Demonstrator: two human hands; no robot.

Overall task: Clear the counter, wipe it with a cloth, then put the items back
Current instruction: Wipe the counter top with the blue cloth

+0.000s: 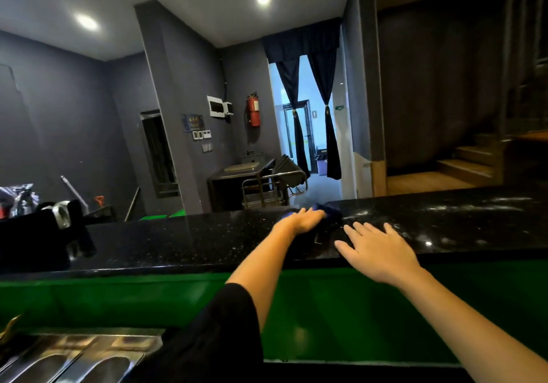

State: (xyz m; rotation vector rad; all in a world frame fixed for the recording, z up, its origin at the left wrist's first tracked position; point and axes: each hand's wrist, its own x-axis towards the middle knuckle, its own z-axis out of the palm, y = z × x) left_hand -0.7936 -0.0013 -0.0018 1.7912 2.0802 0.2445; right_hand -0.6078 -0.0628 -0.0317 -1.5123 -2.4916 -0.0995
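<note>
Two hands up | left hand (pixel 305 219) pressing blue cloth (pixel 330 213) on counter (pixel 178 240) | right hand (pixel 376 249) flat, empty | wiping underway, items not back yet

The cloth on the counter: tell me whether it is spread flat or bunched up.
Bunched. The blue cloth shows only as a small crumpled wad past the fingertips of the left hand, which presses it on the black counter.
</note>
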